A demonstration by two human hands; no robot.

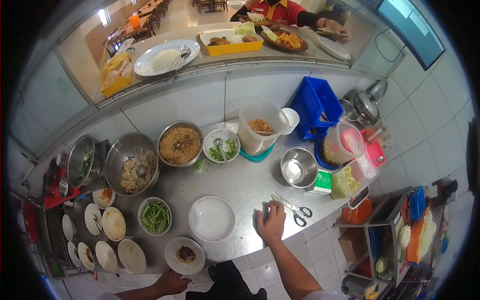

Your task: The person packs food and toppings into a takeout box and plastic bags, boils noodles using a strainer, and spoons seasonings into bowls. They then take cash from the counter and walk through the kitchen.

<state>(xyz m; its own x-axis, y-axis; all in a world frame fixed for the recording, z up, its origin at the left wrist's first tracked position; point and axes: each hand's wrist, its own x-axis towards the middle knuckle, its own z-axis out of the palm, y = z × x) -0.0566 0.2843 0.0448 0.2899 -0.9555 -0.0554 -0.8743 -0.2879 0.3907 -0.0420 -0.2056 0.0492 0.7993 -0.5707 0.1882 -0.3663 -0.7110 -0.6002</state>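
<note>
My left hand point(172, 283) is at the table's front edge, just below a white bowl point(172, 248) with dark sauce inside. Its fingers look loosely bent and apart, with nothing visible in them; whether they touch the bowl I cannot tell. My right hand point(271, 222) lies open on the steel table's front edge, holding nothing. Beside it, to the right, lie scissors point(295, 210) with dark handles. Between my hands, a little farther back, sits a large white bowl point(211, 219). Left of that is a bowl of cut green vegetables point(155, 216).
Used bowls point(114, 224) crowd the left. Steel bowls of shredded food point(131, 172) and brown crumbly food point(180, 145), chopped greens point(222, 147) and a plastic tub point(256, 132) line the back. A steel bowl point(299, 168) stands right. Beyond, a person point(280, 12) stands behind the plate-laden counter point(210, 62).
</note>
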